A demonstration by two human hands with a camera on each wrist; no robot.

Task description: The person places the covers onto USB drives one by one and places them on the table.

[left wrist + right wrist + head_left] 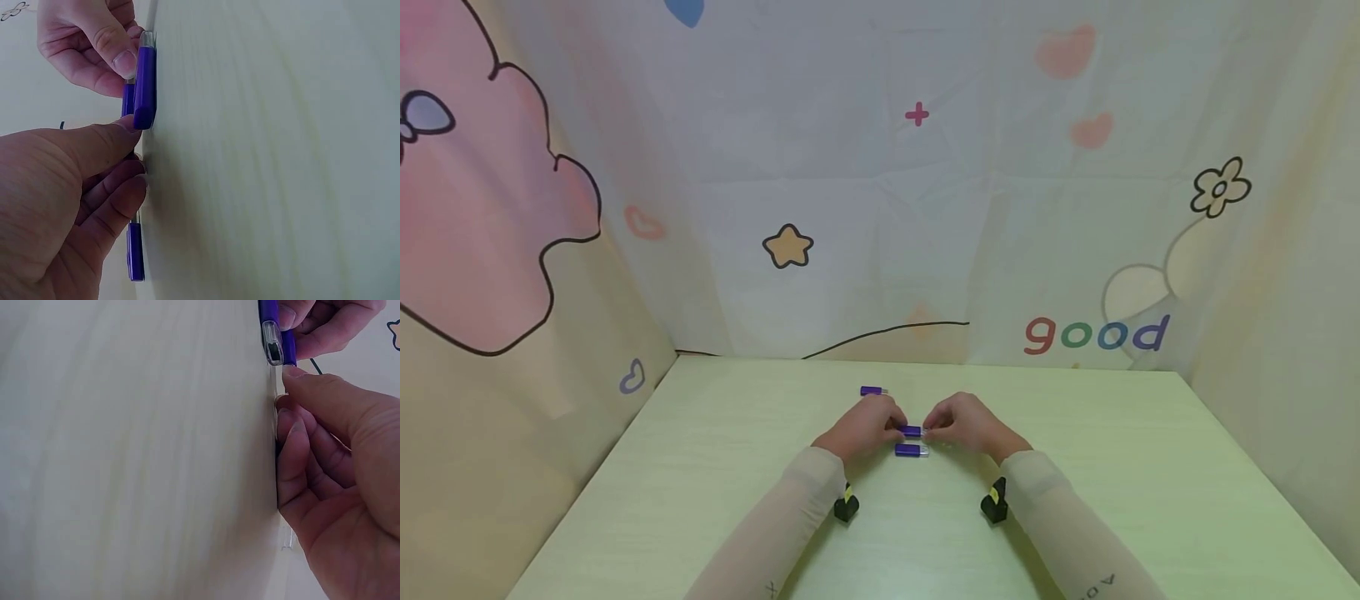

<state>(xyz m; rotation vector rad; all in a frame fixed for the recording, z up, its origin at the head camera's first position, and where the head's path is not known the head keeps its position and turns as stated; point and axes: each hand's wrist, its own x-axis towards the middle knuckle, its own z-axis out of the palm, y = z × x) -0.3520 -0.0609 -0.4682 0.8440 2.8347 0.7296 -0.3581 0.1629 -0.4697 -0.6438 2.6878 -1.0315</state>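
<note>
Both hands meet over a purple USB stick (911,431) with a clear end, lying sideways between them. My left hand (868,427) pinches its purple end between thumb and fingers. At the clear end, the thumb and fingertips of my right hand (973,425) pinch it, partly hiding that end. Just nearer to me lies a second purple USB stick (908,451), its clear cap (273,344) pointing right. Behind the left hand, a third purple stick (872,390) rests on the table, also seen below the left fingers in the left wrist view.
A small clear piece (287,537) shows beyond the right hand in the right wrist view. The pale table (700,500) ends at a printed cloth backdrop (865,183). Black wrist cameras (846,505) sit at the inner side of each sleeve.
</note>
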